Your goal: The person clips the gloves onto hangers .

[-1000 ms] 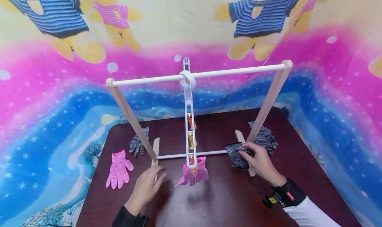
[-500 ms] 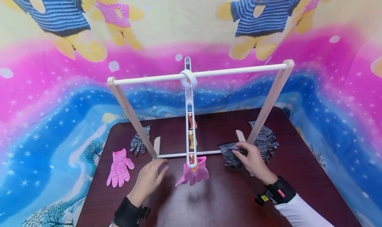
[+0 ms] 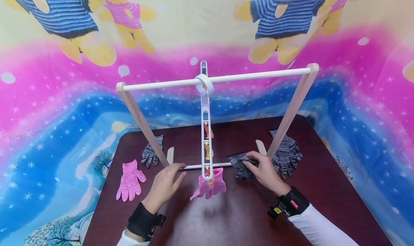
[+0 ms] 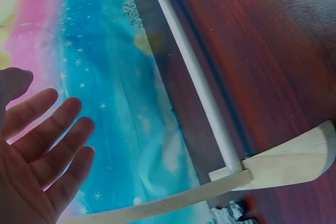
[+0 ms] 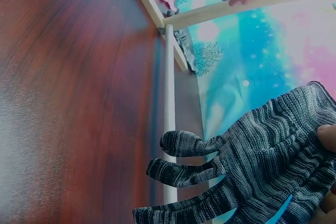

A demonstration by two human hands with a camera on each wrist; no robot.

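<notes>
From my right hand (image 3: 266,171), bare tabletop (image 3: 240,217) at 7 o'clock is totally free, but the dangling pink glove (image 3: 214,190) blocks 9 and a wooden post (image 3: 292,111) blocks 1.

At lower right, a white sleeve (image 3: 318,224), black wristband (image 3: 301,199), red label (image 3: 294,204), yellow tag (image 3: 277,210); at lower left, another black band (image 3: 139,220), white cuff (image 3: 129,240).

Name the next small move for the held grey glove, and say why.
Probably bring the held glove toward the yellow clip: that clip looks unused, a pink glove hangs nearer the camera, the right hand pinches the held glove, and the left hand holds nothing.
</notes>
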